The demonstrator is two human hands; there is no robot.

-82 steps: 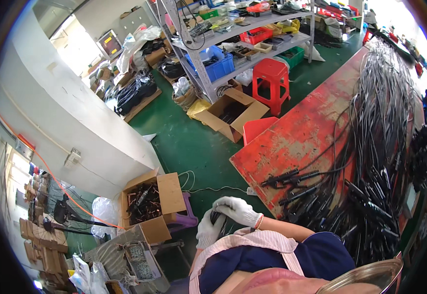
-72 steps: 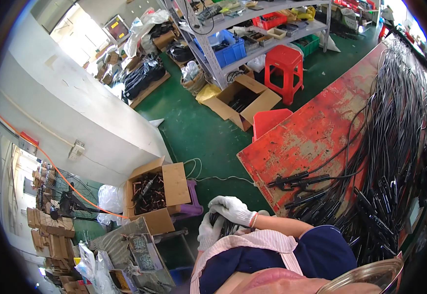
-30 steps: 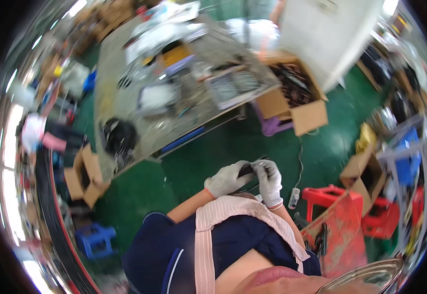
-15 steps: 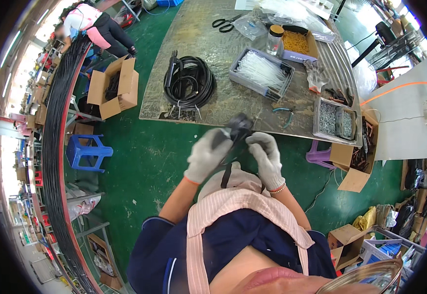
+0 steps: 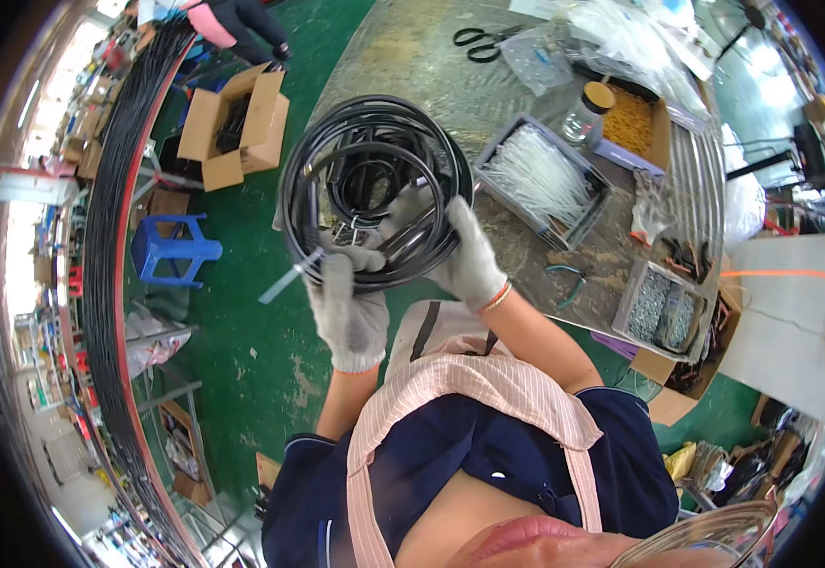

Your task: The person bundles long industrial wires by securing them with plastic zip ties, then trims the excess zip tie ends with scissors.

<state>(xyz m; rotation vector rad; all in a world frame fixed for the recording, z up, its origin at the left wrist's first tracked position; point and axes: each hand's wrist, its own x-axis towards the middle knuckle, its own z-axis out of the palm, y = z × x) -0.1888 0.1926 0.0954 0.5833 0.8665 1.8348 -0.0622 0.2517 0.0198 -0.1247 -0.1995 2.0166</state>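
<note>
Both gloved hands hold up a coil of black cable [image 5: 450,156] over the near left corner of the table. My left hand [image 5: 348,317] closes around its lower left part, beside a white cable tie [image 5: 289,276] whose tail sticks out. My right hand [image 5: 465,260] grips the lower right of the loops, with some fingers inside the ring. Through the ring's middle another black cable coil [image 5: 365,189] shows lying on the table, partly hidden by the held one.
On the table [image 5: 375,57] are a grey bin of white cable ties [image 5: 536,175], a lidded jar [image 5: 588,114], scissors [image 5: 482,43], pliers [image 5: 569,284] and a tray of small metal parts [image 5: 659,308]. Left are a blue stool [image 5: 174,248], an open carton [image 5: 237,133] and another person [image 5: 242,24].
My hands have moved forward and left from near my apron to over the table edge. A large black cable coil is now between them, where a blurred dark object was before.
</note>
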